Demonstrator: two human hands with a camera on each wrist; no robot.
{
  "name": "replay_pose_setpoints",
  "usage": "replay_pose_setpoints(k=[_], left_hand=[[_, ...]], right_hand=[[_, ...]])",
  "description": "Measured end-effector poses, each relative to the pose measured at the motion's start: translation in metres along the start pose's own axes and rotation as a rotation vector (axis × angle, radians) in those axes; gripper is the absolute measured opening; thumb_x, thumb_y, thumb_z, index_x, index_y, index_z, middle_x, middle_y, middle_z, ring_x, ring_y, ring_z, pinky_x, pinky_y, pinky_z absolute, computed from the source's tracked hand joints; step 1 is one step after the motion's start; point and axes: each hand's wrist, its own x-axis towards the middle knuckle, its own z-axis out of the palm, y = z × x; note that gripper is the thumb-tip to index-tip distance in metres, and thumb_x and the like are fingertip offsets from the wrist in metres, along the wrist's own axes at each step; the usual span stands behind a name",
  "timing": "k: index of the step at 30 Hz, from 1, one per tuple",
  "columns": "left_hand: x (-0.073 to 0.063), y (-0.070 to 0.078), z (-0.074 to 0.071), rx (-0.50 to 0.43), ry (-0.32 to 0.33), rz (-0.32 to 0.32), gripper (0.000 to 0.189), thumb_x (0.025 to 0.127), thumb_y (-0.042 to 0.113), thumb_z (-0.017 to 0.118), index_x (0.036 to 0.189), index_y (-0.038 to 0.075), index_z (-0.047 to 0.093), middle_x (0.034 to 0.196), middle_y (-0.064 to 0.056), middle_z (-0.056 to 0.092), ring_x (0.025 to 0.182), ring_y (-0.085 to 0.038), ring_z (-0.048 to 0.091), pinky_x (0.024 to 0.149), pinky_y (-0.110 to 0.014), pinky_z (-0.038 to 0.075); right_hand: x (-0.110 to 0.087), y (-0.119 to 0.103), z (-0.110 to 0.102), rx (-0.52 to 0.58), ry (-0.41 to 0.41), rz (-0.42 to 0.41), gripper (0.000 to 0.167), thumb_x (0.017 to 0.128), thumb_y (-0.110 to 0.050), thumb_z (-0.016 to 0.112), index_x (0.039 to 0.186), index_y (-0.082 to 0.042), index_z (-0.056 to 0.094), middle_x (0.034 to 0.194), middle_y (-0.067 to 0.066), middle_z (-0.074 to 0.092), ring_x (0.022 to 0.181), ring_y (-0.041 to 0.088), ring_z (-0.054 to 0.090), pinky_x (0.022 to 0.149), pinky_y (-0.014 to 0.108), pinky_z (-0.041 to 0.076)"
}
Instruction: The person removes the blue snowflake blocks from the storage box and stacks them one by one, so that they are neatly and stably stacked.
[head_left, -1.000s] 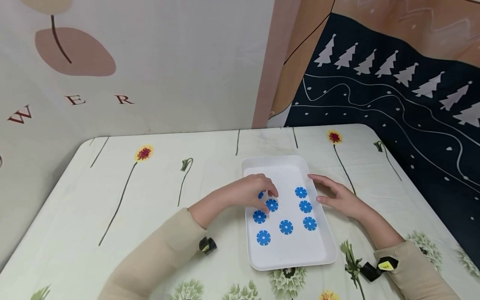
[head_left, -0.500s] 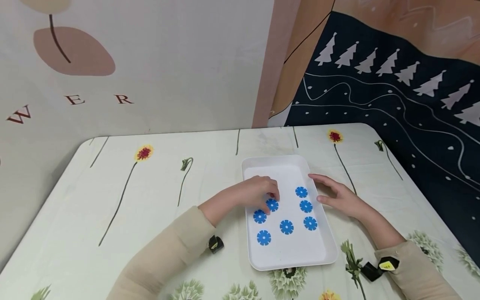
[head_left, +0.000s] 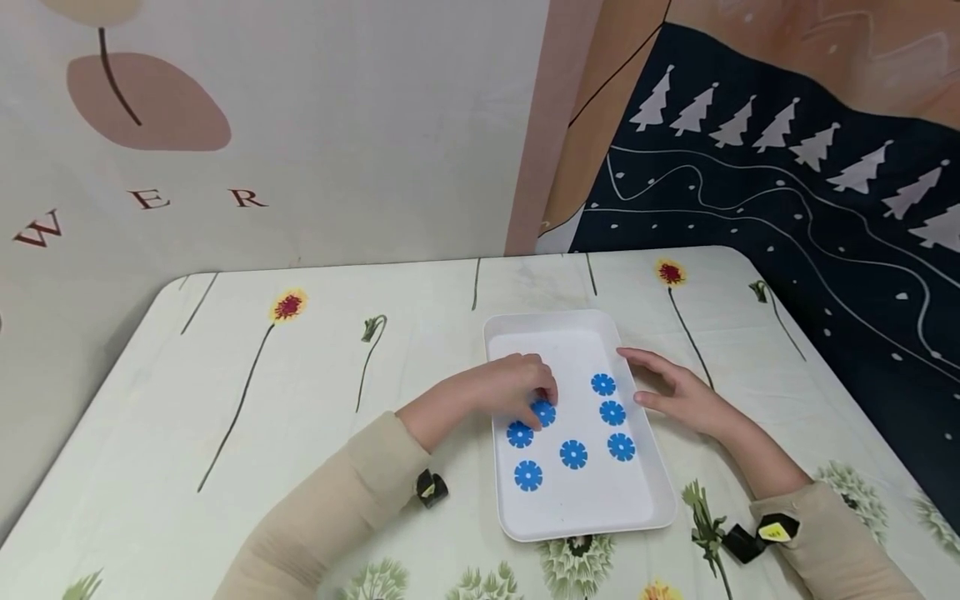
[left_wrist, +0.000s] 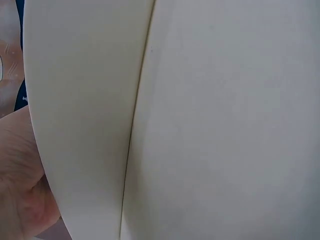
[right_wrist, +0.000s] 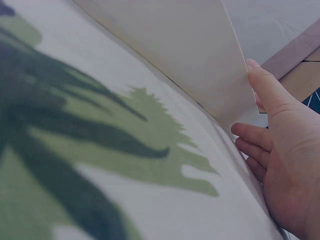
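Observation:
A white rectangular tray [head_left: 577,510] lies on the table with several blue notched plastic discs in it. My left hand [head_left: 513,387] reaches over the tray's left side, its fingers and thumb curled round a blue notched disc [head_left: 545,414], which they partly cover. Just below the thumb lies another disc [head_left: 518,437]. My right hand [head_left: 684,400] rests by the tray's right rim, fingers fairly straight and fingertips at the edge. In the right wrist view, the thumb of the right hand [right_wrist: 290,150] meets the tray's wall [right_wrist: 200,55]. The left wrist view shows mostly the tray's outer side [left_wrist: 82,100].
Three discs line the tray's right side, among them a middle one [head_left: 612,412]. Lower down are a central disc [head_left: 573,454] and a left one [head_left: 528,476]. A flower-print cloth [head_left: 247,375] covers the table. A pale printed wall hanging [head_left: 375,125] stands behind.
The left hand has moved slightly right and its fingers have closed in at the disc. A disc seen earlier behind the fingers is now hidden. The right hand stays at the tray's rim.

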Motion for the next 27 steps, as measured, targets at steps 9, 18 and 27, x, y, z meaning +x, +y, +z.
replay_pose_setpoints(k=[9,18,27], left_hand=[[-0.003,-0.001,0.000,-0.066,0.062,0.041,0.030,0.077,0.022,0.081,0.104,0.012,0.072,0.093,0.007,0.063,0.090,-0.011,0.049,0.079,-0.017,0.043],[-0.007,-0.006,-0.001,-0.116,0.171,0.139,0.033,0.074,0.019,0.082,0.103,0.006,0.072,0.096,0.002,0.067,0.092,-0.013,0.051,0.080,-0.020,0.043],[-0.025,-0.003,-0.008,-0.133,0.260,0.118,0.030,0.076,0.018,0.081,0.103,0.008,0.073,0.100,0.001,0.063,0.099,-0.013,0.050,0.087,-0.022,0.044]], right_hand=[[-0.001,0.001,0.000,-0.005,0.000,-0.017,0.059,0.092,-0.012,0.065,0.145,-0.008,0.040,0.149,0.017,0.033,0.134,0.044,0.029,0.098,0.009,0.026],[-0.001,0.001,0.000,-0.002,0.000,-0.012,0.059,0.091,-0.012,0.065,0.144,-0.007,0.040,0.149,0.017,0.033,0.134,0.043,0.029,0.098,0.009,0.026],[0.000,0.000,0.000,0.001,0.002,-0.017,0.059,0.091,-0.012,0.065,0.144,-0.006,0.040,0.149,0.017,0.033,0.134,0.043,0.028,0.098,0.009,0.025]])
